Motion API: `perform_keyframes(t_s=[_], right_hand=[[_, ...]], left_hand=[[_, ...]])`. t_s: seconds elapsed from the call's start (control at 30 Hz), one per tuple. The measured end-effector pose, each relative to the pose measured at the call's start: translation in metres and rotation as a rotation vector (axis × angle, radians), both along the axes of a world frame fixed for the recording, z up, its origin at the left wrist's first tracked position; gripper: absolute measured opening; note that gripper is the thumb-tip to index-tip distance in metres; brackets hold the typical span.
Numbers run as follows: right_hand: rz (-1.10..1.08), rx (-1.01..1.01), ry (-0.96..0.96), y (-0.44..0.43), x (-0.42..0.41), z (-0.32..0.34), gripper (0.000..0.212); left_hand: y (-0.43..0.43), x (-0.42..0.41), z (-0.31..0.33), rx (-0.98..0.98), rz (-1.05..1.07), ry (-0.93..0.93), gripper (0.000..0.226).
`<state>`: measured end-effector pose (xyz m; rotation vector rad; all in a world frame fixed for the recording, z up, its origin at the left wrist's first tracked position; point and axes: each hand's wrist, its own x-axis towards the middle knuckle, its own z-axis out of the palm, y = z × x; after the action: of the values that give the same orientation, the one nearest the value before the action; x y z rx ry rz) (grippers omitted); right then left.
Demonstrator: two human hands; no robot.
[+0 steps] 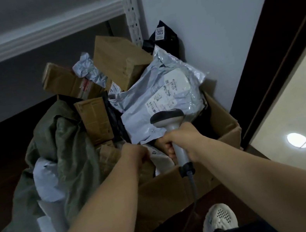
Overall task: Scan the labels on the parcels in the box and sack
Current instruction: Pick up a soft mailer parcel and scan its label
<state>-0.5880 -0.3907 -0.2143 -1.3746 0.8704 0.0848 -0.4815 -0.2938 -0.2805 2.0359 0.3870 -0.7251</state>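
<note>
Your right hand [182, 139] is gripping the barcode scanner [168, 118], centre frame, just below the grey poly mailer [164, 93] lying atop the cardboard box [227, 123]. That mailer is probably handling light, soft and slippery; pinch a corner. Your left hand [136, 155] is reaching among the parcels [161, 159] with its fingers hidden, so I cannot tell what it holds.

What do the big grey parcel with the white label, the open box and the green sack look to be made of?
Big grey parcel: thin plastic film, glossy, creased with bright glints. Open box: brown cardboard, matt, stiff flat walls. Green sack: probably woven plastic, dull, limp folds; weave too blurred to confirm.
</note>
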Motion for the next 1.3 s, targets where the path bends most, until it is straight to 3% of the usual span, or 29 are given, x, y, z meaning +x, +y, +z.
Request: perform_keyframes(t_s=[0.07, 0.2, 0.5, 0.6, 0.7, 0.73, 0.9, 1.1, 1.23, 1.3], right_hand=[[-0.005, 0.0, 0.007, 0.004, -0.001, 0.003, 0.02], [-0.035, 0.021, -0.034, 0.018, -0.007, 0.02, 0.02], [-0.09, -0.097, -0.156, 0.064, -0.036, 0.08, 0.024], [-0.078, -0.156, -0.178, 0.081, -0.042, 0.097, 0.022], [-0.053, -0.168, -0.194, 0.095, -0.046, 0.109, 0.019], [-0.038, -0.171, -0.201, 0.1, -0.046, 0.112, 0.02], [-0.015, -0.265, -0.285, 0.124, -0.048, 0.124, 0.013], [0.023, -0.472, -0.468, 0.139, -0.048, 0.139, 0.03], [0.274, -0.479, -0.372, 0.149, -0.05, 0.152, 0.03], [0.313, -0.582, -0.28, 0.152, -0.05, 0.149, 0.025]], left_hand=[[0.004, 0.0, 0.011, -0.199, 0.122, 0.123, 0.014], [0.026, -0.002, 0.054, -0.434, 0.199, 0.179, 0.017], [0.08, -0.031, 0.138, -0.589, 0.216, 0.066, 0.03], [0.112, -0.038, 0.162, -0.654, 0.125, 0.068, 0.034], [0.142, -0.043, 0.173, -0.611, -0.055, 0.0, 0.066], [0.152, -0.044, 0.176, -0.608, -0.081, -0.021, 0.067], [0.188, -0.052, 0.194, -0.596, -0.029, -0.026, 0.029], [0.214, -0.066, 0.214, -0.322, -0.141, -0.125, 0.021], [0.216, -0.074, 0.221, -0.373, -0.215, -0.118, 0.023], [0.215, -0.075, 0.222, -0.385, -0.223, -0.159, 0.022]])
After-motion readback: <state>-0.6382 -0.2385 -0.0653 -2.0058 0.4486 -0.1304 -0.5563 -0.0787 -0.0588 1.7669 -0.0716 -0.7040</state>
